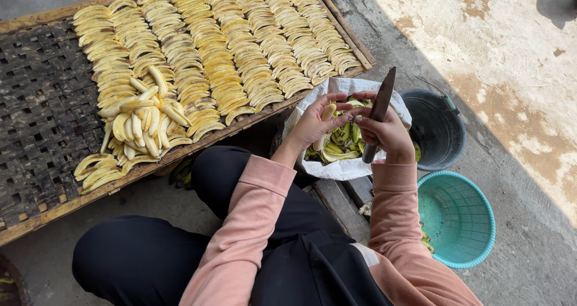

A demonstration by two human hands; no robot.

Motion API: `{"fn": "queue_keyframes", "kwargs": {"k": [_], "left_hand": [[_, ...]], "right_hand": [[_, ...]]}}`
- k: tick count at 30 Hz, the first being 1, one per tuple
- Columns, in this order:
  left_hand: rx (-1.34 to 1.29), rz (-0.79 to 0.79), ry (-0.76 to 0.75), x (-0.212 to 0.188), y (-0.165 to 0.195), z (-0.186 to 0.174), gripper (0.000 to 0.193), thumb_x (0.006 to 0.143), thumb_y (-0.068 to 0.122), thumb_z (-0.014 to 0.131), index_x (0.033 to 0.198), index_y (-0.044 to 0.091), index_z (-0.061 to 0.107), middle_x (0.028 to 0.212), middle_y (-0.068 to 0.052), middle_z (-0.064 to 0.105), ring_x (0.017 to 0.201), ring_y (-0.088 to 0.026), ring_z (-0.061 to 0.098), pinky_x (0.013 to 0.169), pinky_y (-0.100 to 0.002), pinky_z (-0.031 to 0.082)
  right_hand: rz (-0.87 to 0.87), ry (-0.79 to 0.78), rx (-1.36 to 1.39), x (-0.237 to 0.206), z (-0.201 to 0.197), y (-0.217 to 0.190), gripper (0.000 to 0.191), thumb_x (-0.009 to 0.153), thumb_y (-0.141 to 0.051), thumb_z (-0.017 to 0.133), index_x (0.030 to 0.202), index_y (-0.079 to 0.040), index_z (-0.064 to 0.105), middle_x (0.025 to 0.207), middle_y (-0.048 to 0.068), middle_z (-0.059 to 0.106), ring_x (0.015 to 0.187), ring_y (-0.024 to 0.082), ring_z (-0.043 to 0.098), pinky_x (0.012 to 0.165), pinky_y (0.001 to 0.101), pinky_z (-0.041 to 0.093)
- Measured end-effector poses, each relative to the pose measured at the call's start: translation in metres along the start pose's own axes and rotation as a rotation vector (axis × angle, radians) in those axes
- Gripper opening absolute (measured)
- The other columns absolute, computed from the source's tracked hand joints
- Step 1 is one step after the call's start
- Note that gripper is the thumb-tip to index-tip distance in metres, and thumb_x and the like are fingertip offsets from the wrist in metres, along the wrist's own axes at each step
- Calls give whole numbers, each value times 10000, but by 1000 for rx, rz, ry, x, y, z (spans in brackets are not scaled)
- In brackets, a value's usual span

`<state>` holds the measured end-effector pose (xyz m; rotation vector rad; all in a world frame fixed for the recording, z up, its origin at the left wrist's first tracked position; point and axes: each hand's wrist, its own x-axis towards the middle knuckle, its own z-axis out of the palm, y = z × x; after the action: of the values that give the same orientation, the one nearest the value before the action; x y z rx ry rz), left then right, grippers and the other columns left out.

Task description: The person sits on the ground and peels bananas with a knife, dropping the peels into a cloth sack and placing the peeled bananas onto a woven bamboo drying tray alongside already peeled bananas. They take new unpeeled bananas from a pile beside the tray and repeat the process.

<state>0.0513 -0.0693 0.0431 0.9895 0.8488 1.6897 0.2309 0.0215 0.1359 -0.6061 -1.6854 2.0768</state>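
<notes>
My left hand [312, 124] grips a peeled yellow banana [328, 111] over a white sack [336, 168] of green and yellow peels. My right hand [387, 132] holds a dark-bladed knife [380, 109], blade pointing up and away, while its fingers touch the banana's peel. Both hands meet just above the sack. To the left lies a woven bamboo drying tray [42, 114] covered with rows of split bananas [240, 48] and a loose pile of peeled whole bananas [144, 120].
A dark bucket [436, 129] stands right of the sack. A turquoise plastic basket [457, 219] sits by my right elbow. My knees in black trousers are below. Concrete floor runs to the right, partly in sun.
</notes>
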Motion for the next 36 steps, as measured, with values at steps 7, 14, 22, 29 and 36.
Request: {"fn": "queue_keyframes", "kwargs": {"k": [7,14,22,29,36], "left_hand": [[691,118,281,-5,29,15,303,899,173,787,1183,132,690,978,-62,801,918,-163,773,776,-306,608],[1054,-20,464,-4,19,3,239,894,165,775,1115,136,686,906,-122,757,834,-299,731,699,-437,566],[1268,-250,207,6,-23,-11,440,932,13,640,1347,159,630,1062,-147,748,921,-288,738,764,-407,594],[338,-249,-86,11,-26,-5,822,803,-93,582,1558,187,418,1521,-39,589,697,-83,550,668,-240,531],[-413,-277,433,33,-52,-19,354,1067,180,561,1387,144,414,1124,-72,565,795,-131,558,652,-295,559]], "right_hand": [[-50,40,-124,-4,15,0,726,904,107,590,1581,-44,376,1079,83,734,559,13,475,471,192,355],[-89,253,29,-1,1,9,661,931,41,537,1556,-14,329,1122,154,762,531,15,411,424,192,358],[-8,387,-117,-8,-19,35,541,963,2,558,1478,-9,394,1045,153,747,534,30,433,414,209,368],[39,389,-94,-14,-22,47,542,956,0,549,1475,-30,398,1040,140,754,528,23,438,413,208,366],[-53,475,295,-12,-8,67,518,1013,-403,554,1400,-110,376,959,107,656,549,79,482,416,221,393]]}}
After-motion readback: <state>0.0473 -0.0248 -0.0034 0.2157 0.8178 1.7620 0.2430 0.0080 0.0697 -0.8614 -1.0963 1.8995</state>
